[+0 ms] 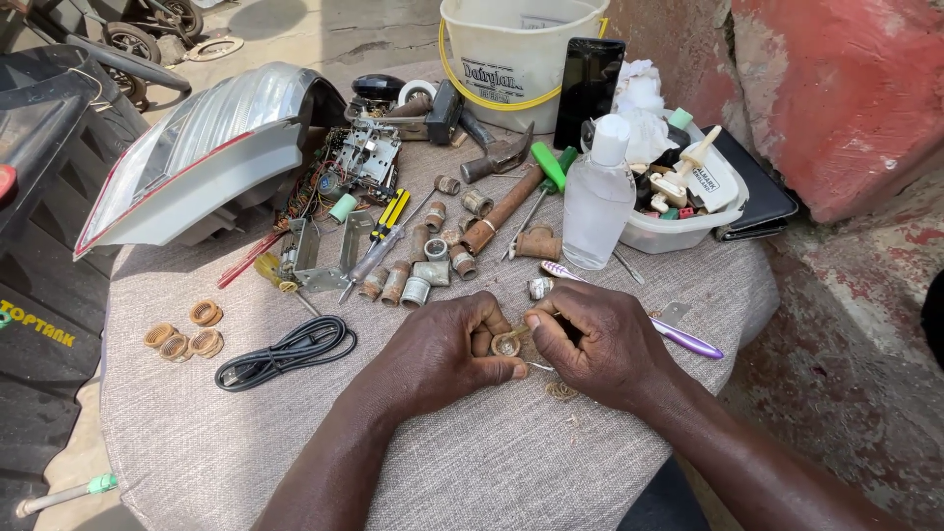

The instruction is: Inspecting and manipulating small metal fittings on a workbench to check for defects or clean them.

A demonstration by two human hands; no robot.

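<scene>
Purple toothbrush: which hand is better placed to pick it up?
Probably the right hand. The toothbrush lies beside it, its handle running out from under that hand toward the right. The left hand sits on the far side, its fingers pinching the small ring fitting.

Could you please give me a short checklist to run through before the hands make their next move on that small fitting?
1. Left hand holds the small round fitting: ok.
2. Right hand pinches at the fitting's edge: ok; what it grips: cannot tell.
3. Purple toothbrush lies partly under the right hand, close by: ok.
4. Clear bottle stands upright with its cap on: ok.
5. Black cable lies apart from the hands: ok.
6. Inside of the fitting clean: cannot tell.
</scene>
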